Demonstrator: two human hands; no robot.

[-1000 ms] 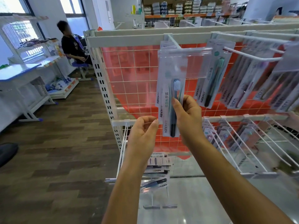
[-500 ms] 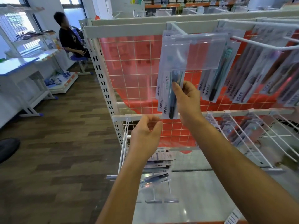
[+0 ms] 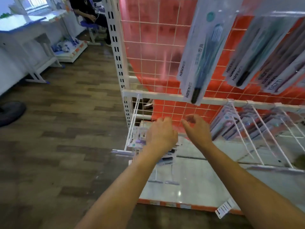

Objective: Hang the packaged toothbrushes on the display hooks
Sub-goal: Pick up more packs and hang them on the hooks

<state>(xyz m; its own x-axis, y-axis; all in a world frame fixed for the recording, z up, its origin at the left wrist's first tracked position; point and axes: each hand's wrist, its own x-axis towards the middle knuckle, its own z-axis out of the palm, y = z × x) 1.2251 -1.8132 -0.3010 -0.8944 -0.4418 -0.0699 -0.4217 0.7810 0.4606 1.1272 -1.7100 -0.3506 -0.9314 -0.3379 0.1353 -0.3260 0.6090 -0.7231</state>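
Head view, our left hand [image 3: 160,134] low centre over packs [image 3: 139,138], fingers curled, grip we cannot tell, right hand [image 3: 197,129] beside, fingers loose, empty, toothbrush pack [image 3: 196,55] hanging upper right.

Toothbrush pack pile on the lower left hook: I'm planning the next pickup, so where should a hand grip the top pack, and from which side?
Probably the near short end, pinched thumb above and fingers beneath, coming from the front. The packs lie flat on the wire hook, their near ends overhanging toward the person. The left hand hovers over them, hiding their far part.
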